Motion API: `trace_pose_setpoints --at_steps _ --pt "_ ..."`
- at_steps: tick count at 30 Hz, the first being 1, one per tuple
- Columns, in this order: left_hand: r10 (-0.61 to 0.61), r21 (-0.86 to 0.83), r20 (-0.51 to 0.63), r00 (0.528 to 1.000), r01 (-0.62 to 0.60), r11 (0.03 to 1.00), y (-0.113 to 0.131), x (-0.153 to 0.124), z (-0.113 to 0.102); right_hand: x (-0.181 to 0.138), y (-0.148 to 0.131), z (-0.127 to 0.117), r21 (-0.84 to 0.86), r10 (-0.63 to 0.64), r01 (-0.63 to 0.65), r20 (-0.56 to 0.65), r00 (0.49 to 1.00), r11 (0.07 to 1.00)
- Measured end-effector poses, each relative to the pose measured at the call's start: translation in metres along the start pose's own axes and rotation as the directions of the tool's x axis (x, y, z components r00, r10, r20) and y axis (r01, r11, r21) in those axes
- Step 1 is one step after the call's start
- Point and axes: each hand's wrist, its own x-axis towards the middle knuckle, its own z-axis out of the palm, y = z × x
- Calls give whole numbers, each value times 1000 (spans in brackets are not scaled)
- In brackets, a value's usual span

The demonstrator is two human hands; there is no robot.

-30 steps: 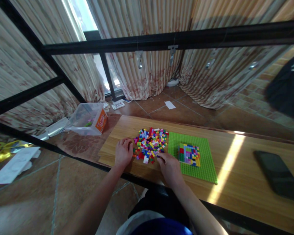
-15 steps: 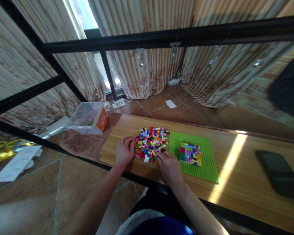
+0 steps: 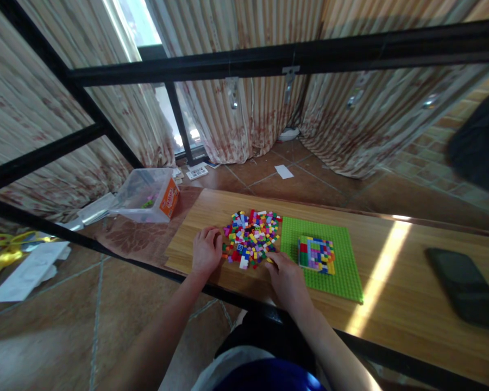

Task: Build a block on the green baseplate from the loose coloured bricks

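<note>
A heap of small colourful building bricks (image 3: 252, 236) lies on the wooden table. At its near right edge my right hand (image 3: 287, 277) is closed in a pinch, with a small yellow brick (image 3: 270, 260) at the fingertips. My left hand (image 3: 207, 251) rests on the table just left of the heap, its fingers loosely bent and nothing visible in them. Right of the heap lies a green baseplate (image 3: 342, 282). On it sits a squarish block of multicoloured bricks (image 3: 317, 254), with a red and green part at its left side.
A dark phone-like slab (image 3: 464, 288) lies on the right of the wooden table (image 3: 395, 260). Beyond the table's left end stands a clear plastic box (image 3: 146, 198) with an orange label. A black metal bar (image 3: 244, 65) crosses in front of the curtains.
My right hand has drawn back slightly to the right from the heap's edge, and a yellow brick now shows at its fingertips. My left hand has stayed in place.
</note>
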Motion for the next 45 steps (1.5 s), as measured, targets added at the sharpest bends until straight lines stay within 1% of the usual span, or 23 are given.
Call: trace_pose_setpoints --at_steps 3,5,7,10,14,24,27,30,33,36,38,41,45 --pt "2 -4 -5 1000 -2 1000 -1 -1 1 -2 0 -2 133 97 -97 5 995 986" --pt "6 -4 -4 1000 -6 1000 -2 -1 1 -3 0 -3 226 168 -171 35 985 959" --pt "5 0 -5 1000 -5 1000 -2 -1 1 -3 -2 -4 306 212 -221 63 975 926" --pt "7 2 -7 1000 -7 1000 -2 -1 1 -3 -3 -5 390 235 -242 66 970 889" --pt "16 3 -6 1000 -16 1000 -1 0 1 -4 -3 -3 423 246 -236 31 969 875" --pt "14 -1 -8 1000 -14 1000 -1 -1 1 -3 0 3 336 197 -166 -60 979 927" --pt "8 4 -4 1000 -8 1000 -2 -1 1 0 -1 3 241 150 -131 -63 987 962" --pt "7 3 -2 1000 -7 1000 -2 0 2 2 -2 4 91 78 -73 -55 995 993" --pt "5 0 4 1000 -5 1000 -2 0 1 2 -2 6 -50 27 -28 -21 999 998" --pt "-1 -1 5 1000 1 1000 -1 0 0 2 -2 8 -112 -5 7 10 1000 994" --pt "-1 -1 3 1000 1 1000 -1 -1 0 2 -2 8 -114 -12 13 9 1000 993" --pt "-4 5 7 1000 4 1000 0 0 0 2 -4 5 -74 27 -28 -14 1000 997" --pt "-3 8 11 1000 3 1000 -1 0 1 -2 -9 -5 84 90 -87 -24 996 993"
